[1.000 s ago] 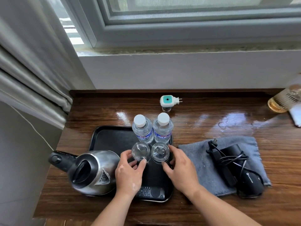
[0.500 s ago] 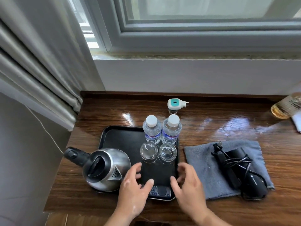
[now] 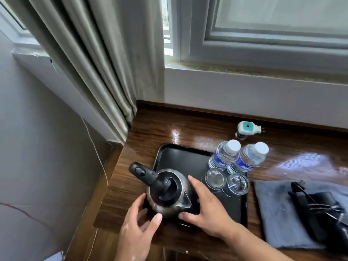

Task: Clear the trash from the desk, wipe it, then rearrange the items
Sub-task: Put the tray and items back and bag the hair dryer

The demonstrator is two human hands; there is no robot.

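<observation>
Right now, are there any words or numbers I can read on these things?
Two clear plastic water bottles' blue labels: white lettering, too blurred to read.
White and teal plug-in device: a round symbol, no words.
Steel kettle: no text visible.

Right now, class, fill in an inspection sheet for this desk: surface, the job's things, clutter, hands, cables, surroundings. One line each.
Surface: wooden desk, glossy, with bright reflections.
Job's things: steel kettle at the front left of the black tray, overlapping its edge; two capped bottles and two glasses at the tray's right side.
Clutter: grey cloth right of the tray; a small plug-in device near the wall. No trash seen.
Hands: left hand and right hand cup the kettle's sides, fingers spread; whether the grip is closed, cannot tell.
Cables: black cord bundled with a black device on the cloth; a thin wire down the left wall.
Surroundings: curtain, window sill.
</observation>
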